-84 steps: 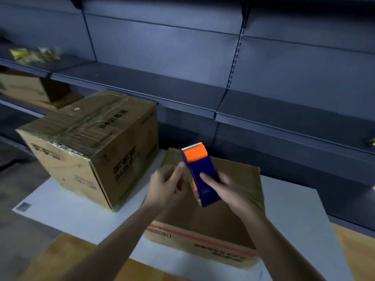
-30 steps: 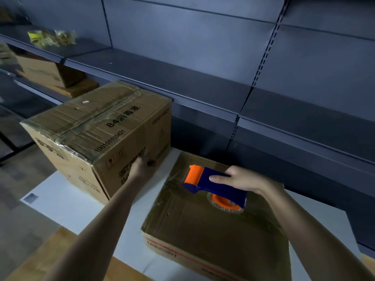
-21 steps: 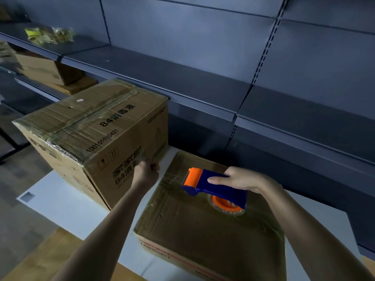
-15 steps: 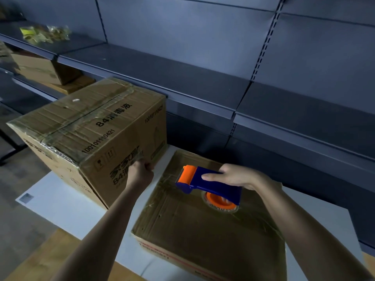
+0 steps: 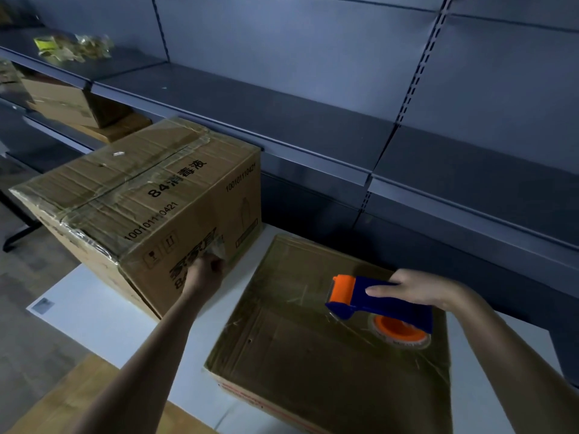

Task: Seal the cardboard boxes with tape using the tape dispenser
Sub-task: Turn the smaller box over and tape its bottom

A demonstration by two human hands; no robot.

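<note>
Tops of tall brown cardboard box [image 5: 141,195] & low brown cardboard box [image 5: 297,355] look taped, prob. little left; R hand [image 5: 416,289] fingers wrap blue-orange tape dispenser [image 5: 380,303], L hand [image 5: 205,272] grip unclear.

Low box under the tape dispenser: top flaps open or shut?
Shut. The top of the low box lies flat, glossy clear tape across it; the tape dispenser rests on it, held by the right hand.

Head camera looks forward and down, close over the table [image 5: 103,324], apparently tilted.
</note>
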